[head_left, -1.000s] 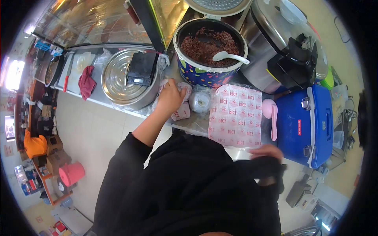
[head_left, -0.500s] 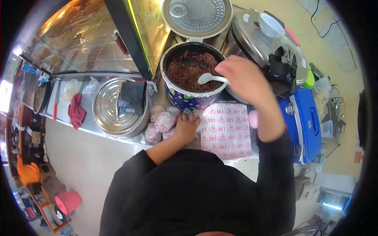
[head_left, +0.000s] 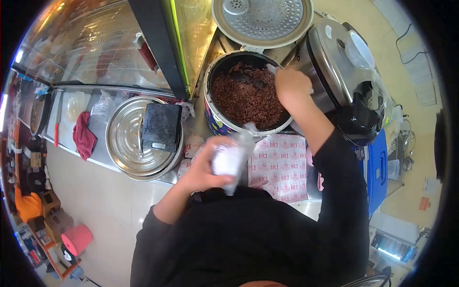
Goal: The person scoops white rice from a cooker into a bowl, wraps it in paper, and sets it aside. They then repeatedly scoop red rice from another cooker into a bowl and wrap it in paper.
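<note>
Bowl (head_left: 225,161) comes first on my feed: small, white, wrapped in clear plastic (head_left: 247,135), gripped in the left hand (head_left: 201,170) close to the person's front. It is blurred and looks tilted, so I can't tell whether anything lies inside. I'd want it level, with the loose plastic held off the rice.

Just beyond, printed paper (head_left: 278,162) lies flat, and wrapped bundles (head_left: 185,165) show behind the left hand. Past these stands the rice pot (head_left: 218,125), with dark red rice (head_left: 253,103) in it. The right hand (head_left: 292,86) is well apart from the left, closed around a white spoon (head_left: 271,68) at the pot's right rim; the fist hides most of it, so I can't tell how its head sits. Short scoops, I judge, would keep grains off the paper.

For edges, I'd watch that rim near the right wrist. The steel cooker (head_left: 330,60) stands close beside that hand, so I'd keep its swing narrow. Leftward, the steel pot (head_left: 119,138) with a black scale (head_left: 161,123) on its lid limits the left arm. Above the rice there is open height — the easiest lane. Farthest, the raised lid (head_left: 267,21) and glass cabinet (head_left: 95,52) border the back.
</note>
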Available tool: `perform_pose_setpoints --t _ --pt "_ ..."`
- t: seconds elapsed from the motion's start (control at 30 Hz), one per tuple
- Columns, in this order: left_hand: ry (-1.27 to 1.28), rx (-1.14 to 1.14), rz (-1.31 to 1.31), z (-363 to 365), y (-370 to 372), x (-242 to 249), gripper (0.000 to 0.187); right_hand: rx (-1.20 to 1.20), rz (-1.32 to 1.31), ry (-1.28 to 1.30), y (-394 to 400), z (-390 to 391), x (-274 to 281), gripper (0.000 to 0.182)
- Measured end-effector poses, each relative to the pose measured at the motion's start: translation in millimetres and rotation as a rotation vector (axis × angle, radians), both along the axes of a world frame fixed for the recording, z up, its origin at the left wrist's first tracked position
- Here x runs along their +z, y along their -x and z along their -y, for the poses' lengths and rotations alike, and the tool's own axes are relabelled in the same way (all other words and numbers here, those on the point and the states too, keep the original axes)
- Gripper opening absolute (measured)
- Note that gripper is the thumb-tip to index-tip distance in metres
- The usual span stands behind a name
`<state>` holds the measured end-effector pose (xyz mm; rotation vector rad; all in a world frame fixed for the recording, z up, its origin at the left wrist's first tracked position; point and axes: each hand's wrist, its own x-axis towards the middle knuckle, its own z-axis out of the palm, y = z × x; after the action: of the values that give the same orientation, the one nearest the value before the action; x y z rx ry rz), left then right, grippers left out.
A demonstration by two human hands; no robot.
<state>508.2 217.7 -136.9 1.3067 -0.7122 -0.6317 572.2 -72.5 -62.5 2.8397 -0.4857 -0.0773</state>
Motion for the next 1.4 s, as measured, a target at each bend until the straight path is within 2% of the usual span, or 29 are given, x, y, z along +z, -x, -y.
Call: perform_pose_setpoints --t 0.07,0.13,0.17,0.23,0.3,0.47,0.5,0.6,0.7,0.8,0.9,1.0,1.1,1.27,1.33,1.4 --pt "0.305 0.192 -0.294 -13 -7 -4 0.086 0.021 -0.102 -0.037 -6 0 -19 0.024" --pt "0.705 0.238 -0.649 -13 -17 -12 0.094 0.084 -0.259 -0.059 -10 -7 -28 0.024" --pt "0.741 0.363 -0.703 -9 -22 -13 0.090 0.088 -0.257 -0.098 -9 -11 -29 0.024" --pt "0.741 0.479 -0.792 5 -34 -2 0.084 0.124 -0.326 -0.112 -9 -17 -26 0.024" --pt "0.798 0.502 -0.859 12 -40 -3 0.078 0.155 -0.393 -0.131 -8 -24 -19 0.025" --pt "0.839 0.526 -0.800 17 -42 -11 0.083 0.216 -0.482 -0.330 7 -35 -8 0.030" --pt "0.849 0.523 -0.802 16 -42 -11 0.082 0.164 -0.486 -0.383 8 -37 -13 0.032" --pt "0.878 0.501 -0.813 18 -41 -7 0.079 0.199 -0.490 -0.567 -2 -26 -38 0.030" --pt "0.886 0.485 -0.851 16 -44 -10 0.076 0.377 -0.412 -0.964 -14 -13 -57 0.018" --pt "0.935 0.362 -0.839 15 -43 -5 0.074 0.126 -0.590 -1.306 -19 -7 -57 0.012" --pt "0.963 0.367 -0.870 16 -44 -8 0.071 0.112 -0.560 -1.385 -12 -6 -46 0.023" --pt "0.840 0.354 -0.851 11 -45 4 0.065 0.141 -0.521 -1.413 -4 -1 -47 0.027" --pt "0.510 0.663 -0.708 22 -45 51 0.065 0.124 -0.466 -1.347 2 5 -33 0.026" --pt "0.336 0.699 -0.640 35 -61 81 0.050 0.119 -0.239 -1.156 21 12 -17 0.017" --pt "0.279 0.657 -0.630 46 -70 84 0.044 0.031 -0.114 -1.071 29 13 10 0.016" --pt "0.239 0.576 -0.610 59 -76 75 0.039 0.094 -0.023 -0.991 34 15 45 0.021"
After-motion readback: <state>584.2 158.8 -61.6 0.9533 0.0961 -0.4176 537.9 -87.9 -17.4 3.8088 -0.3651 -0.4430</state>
